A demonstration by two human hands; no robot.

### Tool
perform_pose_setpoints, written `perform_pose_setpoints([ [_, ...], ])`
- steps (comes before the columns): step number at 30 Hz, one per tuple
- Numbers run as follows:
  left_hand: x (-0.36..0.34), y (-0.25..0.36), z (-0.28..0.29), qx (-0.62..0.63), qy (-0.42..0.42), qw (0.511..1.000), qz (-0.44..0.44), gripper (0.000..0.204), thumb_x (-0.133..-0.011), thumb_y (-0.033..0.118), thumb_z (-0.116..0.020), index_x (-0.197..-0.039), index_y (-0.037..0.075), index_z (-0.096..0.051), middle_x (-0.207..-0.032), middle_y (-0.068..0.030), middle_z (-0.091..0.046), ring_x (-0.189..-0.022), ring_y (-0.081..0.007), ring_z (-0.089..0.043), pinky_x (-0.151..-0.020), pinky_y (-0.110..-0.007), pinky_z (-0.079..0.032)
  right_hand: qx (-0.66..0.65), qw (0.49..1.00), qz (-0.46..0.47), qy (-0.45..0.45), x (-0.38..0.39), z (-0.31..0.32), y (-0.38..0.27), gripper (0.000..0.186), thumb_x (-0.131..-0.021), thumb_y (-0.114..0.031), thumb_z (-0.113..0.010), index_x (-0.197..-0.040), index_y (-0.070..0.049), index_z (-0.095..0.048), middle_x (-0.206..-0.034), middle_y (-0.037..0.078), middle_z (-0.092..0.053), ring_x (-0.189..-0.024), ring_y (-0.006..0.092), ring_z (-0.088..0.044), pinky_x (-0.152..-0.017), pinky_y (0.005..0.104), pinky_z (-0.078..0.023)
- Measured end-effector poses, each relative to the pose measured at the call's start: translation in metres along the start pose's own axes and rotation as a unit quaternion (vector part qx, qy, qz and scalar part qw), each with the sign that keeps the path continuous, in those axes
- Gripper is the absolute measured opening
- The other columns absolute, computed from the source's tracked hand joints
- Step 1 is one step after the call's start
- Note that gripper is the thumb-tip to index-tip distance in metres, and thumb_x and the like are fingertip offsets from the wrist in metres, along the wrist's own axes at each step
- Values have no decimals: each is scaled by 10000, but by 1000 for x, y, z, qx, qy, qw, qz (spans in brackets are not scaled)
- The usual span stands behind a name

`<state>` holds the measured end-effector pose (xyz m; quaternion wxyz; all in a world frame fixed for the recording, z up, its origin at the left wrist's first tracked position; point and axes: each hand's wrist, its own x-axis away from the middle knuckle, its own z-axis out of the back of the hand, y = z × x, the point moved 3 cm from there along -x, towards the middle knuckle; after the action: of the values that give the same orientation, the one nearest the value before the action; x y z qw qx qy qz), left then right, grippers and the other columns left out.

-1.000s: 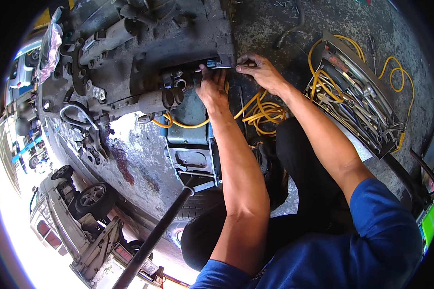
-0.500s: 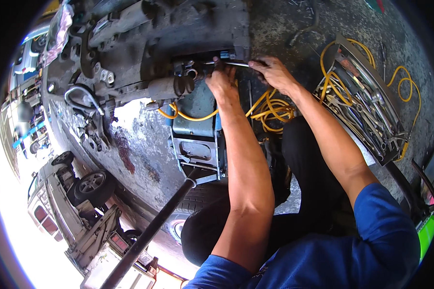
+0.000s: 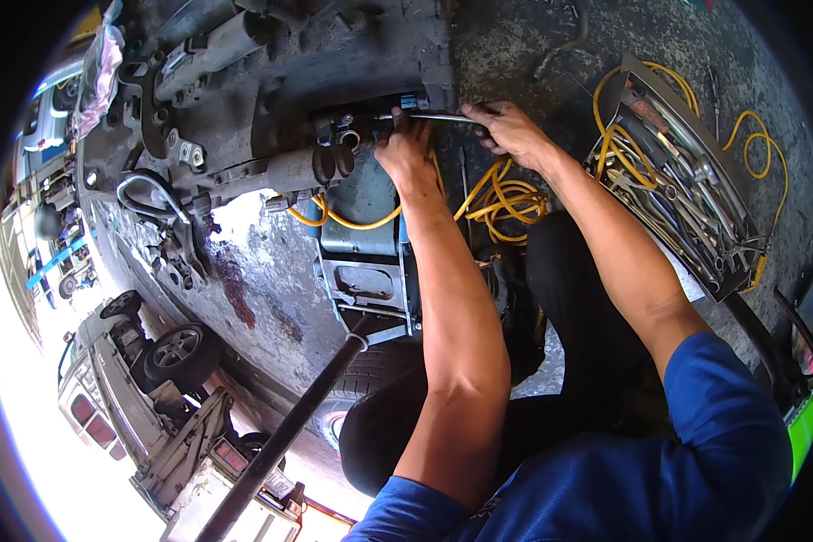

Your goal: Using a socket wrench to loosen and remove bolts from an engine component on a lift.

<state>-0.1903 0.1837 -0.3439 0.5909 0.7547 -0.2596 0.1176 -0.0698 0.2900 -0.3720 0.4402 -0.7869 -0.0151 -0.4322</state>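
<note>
A long, shiny metal wrench [image 3: 441, 116] lies roughly level across an opening in the side of a large, dark, greasy engine block [image 3: 280, 122]. My right hand [image 3: 508, 135] grips its right end, thumb and fingers closed round it. Farther left, my left hand [image 3: 405, 154] is at the wrench near the opening, thumb up against it; its other fingers curl partly out of sight. Just left of that hand are a round metal fitting [image 3: 349, 139] and a dark cylindrical part [image 3: 303, 168] of the engine. Whatever the wrench's left end engages is hard to make out.
A blue-grey floor jack [image 3: 361, 239] stands below the engine, its long black handle [image 3: 285, 429] slanting to the lower left. A yellow hose [image 3: 515, 203] coils across the floor. On the right sits a metal tray [image 3: 732, 194] of wrenches. Vehicles stand outside at left.
The view has shifted slightly, so the engine appears a little farther left. Both hands remain at the wrench, with only slight movement.
</note>
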Motion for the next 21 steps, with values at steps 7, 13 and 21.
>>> perform_pose_setpoints([
  [7, -5, 1, 2, 30, -33, 998, 40, 375, -928, 130, -556, -1207, -89, -436, -1137, -198, -552, -964, -315, -622, -798, -399, -565, -51, 985, 156, -45, 5, -8, -11, 184, -880, -214, -652, -937, -40, -635, -703, -9, -540, -573, 59, -469, -482, 216, -364],
  [13, 0, -5, -1, 107, -27, 993, 36, 335, -932, 105, -538, -1232, -22, -461, -1142, -143, -582, -1049, -336, -590, -903, -475, -514, 8, 978, 206, -34, 2, -2, -7, 192, -880, -214, -654, -936, -31, -635, -660, -7, -534, -537, 60, -464, -453, 213, -351],
  [21, -5, -6, 0, 84, -13, 995, 52, 425, -916, 191, -600, -1193, -81, -428, -993, -158, -617, -819, -252, -651, -720, -366, -547, 54, 964, 257, -31, 3, -7, -6, 208, -899, -246, -629, -905, -38, -640, -684, -9, -523, -565, 60, -437, -493, 242, -350],
])
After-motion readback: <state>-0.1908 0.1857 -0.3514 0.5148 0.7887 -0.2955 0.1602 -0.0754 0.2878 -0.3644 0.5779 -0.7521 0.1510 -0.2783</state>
